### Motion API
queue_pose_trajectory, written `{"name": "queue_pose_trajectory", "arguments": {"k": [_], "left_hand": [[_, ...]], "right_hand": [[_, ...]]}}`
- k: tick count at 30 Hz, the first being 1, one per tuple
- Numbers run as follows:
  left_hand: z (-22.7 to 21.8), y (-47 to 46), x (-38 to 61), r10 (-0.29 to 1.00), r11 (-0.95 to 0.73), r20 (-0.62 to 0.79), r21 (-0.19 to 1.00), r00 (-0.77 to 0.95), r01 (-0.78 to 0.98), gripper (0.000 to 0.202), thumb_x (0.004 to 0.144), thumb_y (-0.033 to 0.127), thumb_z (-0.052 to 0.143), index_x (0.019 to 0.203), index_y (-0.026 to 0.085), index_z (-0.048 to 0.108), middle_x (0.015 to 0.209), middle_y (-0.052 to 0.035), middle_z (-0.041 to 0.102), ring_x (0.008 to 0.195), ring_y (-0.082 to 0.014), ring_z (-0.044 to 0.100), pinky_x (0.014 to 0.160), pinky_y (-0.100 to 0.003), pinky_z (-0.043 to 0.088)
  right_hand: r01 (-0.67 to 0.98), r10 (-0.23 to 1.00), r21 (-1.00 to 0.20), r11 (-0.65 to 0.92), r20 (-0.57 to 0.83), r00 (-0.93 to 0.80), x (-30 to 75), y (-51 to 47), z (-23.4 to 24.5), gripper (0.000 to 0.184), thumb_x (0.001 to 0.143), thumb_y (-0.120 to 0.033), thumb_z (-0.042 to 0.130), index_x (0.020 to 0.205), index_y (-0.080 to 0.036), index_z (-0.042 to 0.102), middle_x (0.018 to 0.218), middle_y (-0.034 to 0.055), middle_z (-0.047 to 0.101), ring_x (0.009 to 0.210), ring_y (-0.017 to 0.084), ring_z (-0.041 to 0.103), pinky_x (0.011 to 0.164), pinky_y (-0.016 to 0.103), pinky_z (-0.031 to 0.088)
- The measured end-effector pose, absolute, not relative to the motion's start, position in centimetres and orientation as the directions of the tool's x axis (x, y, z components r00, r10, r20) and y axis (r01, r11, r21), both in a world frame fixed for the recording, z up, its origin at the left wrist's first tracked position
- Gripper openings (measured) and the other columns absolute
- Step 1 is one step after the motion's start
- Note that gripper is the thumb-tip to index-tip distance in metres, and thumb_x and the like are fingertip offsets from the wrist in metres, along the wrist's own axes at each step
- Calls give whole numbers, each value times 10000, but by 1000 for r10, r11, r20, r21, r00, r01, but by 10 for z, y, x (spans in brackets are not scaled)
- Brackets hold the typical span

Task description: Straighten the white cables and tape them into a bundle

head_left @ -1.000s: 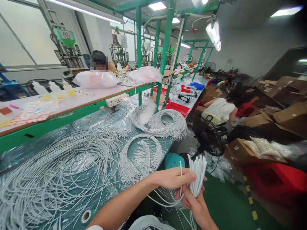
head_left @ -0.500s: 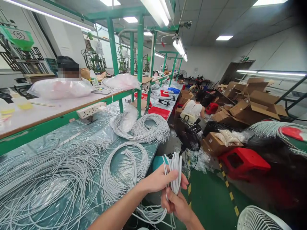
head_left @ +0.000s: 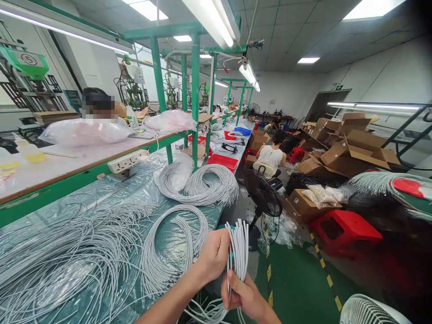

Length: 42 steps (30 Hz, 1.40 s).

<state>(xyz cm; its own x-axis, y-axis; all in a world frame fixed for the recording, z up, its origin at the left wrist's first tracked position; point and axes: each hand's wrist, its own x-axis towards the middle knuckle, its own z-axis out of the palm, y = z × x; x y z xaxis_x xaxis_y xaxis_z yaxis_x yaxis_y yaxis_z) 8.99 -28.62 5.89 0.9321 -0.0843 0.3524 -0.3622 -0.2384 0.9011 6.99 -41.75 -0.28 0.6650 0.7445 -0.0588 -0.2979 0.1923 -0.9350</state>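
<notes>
Just past the right edge of the surface (head_left: 216,217), a bundle of white cables (head_left: 240,252) stands nearly upright, gripped low by the right hand (head_left: 244,293); the left hand (head_left: 213,255) is curled closed against its left side, though whether it pinches a strand I cannot tell. If the right hand slackened, the slim cables could slip and fan out, since their tops already sit unevenly; the loops below might also snag on the surface's edge. Each cable looks smooth, round and springy. Near that right edge lies 1 neat coil (head_left: 150,254), with 2 overlapping coils (head_left: 211,183) farther along; loose cables (head_left: 64,238) sprawl across the near left corner over crinkled, glossy plastic film (head_left: 133,186).
</notes>
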Motion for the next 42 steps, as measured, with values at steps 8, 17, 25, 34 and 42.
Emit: {"name": "queue_pose_trajectory", "arguments": {"k": [8, 17, 25, 34, 42], "left_hand": [[56, -286, 96, -17, -177, 403, 899, 915, -400, 438, 1004, 395, 242, 623, 204, 346, 585, 38, 351, 543, -110, 301, 553, -263, 267], [47, -295, 103, 191, -330, 473, 856, 860, -398, 470, 991, 381, 265, 561, 211, 352, 523, 27, 382, 479, -109, 341, 502, -263, 268], [62, -295, 107, 250, -264, 390, 908, 886, -326, 587, 984, 464, 246, 485, 202, 409, 446, 16, 412, 440, -113, 392, 502, -257, 306], [64, -304, 115, 197, -331, 346, 904, 918, -269, 573, 968, 518, 268, 496, 206, 359, 468, 19, 363, 456, -113, 335, 501, -274, 239], [50, -300, 130, 209, -479, 406, 836, 890, -269, 569, 965, 508, 290, 479, 215, 264, 448, 28, 310, 445, -110, 207, 501, -307, 149]], "right_hand": [[-218, 727, -968, 126, -60, 684, 69, -417, 15, 700, 775, -781, 517, 512, -136, 590, 334, -57, 316, 303, 42, 220, 339, 226, 135], [-350, 454, -918, 188, -235, 859, 72, -406, -14, 671, 616, -869, 572, 729, -219, 450, 392, -105, 351, 349, 45, 191, 369, 211, 175], [-347, 227, -897, 274, -290, 930, 81, -403, 3, 696, 625, -860, 574, 672, -166, 527, 437, -102, 327, 308, 17, 210, 342, 204, 106], [-368, 377, -912, 182, -281, 883, 76, -400, 4, 766, 664, -898, 455, 688, -145, 590, 358, -44, 447, 292, 34, 238, 344, 195, 135], [-409, 500, -889, 206, -264, 825, 73, -405, 1, 820, 725, -896, 355, 471, -148, 572, 298, -62, 290, 283, 38, 169, 332, 210, 109]]}}
